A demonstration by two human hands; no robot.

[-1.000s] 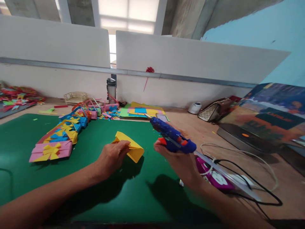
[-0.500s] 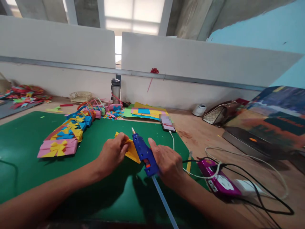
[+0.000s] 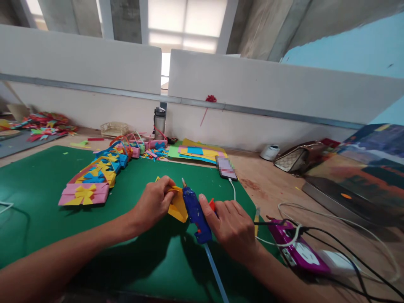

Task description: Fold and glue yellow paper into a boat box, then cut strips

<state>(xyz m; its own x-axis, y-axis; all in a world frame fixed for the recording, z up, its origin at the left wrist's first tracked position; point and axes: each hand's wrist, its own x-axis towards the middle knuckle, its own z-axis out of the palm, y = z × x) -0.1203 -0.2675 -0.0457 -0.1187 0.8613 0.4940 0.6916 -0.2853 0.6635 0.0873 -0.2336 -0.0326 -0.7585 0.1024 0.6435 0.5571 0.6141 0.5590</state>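
Yellow folded paper (image 3: pixel 178 208), raised just left of the glue gun (image 3: pixel 195 214), its right edge partly behind the blue body. Clamped on that paper beside the gun: left grip (image 3: pixel 154 200), thumb pressed against fingers at the upper edge. Closed around the gun itself: right grip (image 3: pixel 232 223), with the orange trigger (image 3: pixel 212 205) showing between thumb and fingers (squeezed or not, impossible to tell). At the gun's front, a pale nozzle (image 3: pixel 183 182) close to the left fingertips; contact with the paper unclear from this angle. Behind the gun, a long glue stick (image 3: pixel 216 271), trailing toward the near side.

For neat gluing, by judgement: brace the paper steadily, run the nozzle slowly along the fold, squeeze lightly for a thin bead, and keep fingertips clear of hot metal (likely the main risk here). Also worth leaving the stick's tail free of snags.

Different from a second ago: gun now right beside the paper instead of well apart, and more steeply aimed away. Phone (image 3: pixel 226 168), beyond and right of the gun, now uncovered.

Farther out: green mat (image 3: pixel 44 176) beneath the gun, bow-trimmed boxes (image 3: pixel 96 176) to its left, coloured sheets (image 3: pixel 202 150) beyond, purple power strip (image 3: pixel 299 248) and brown worktop (image 3: pixel 271 193) to its right.
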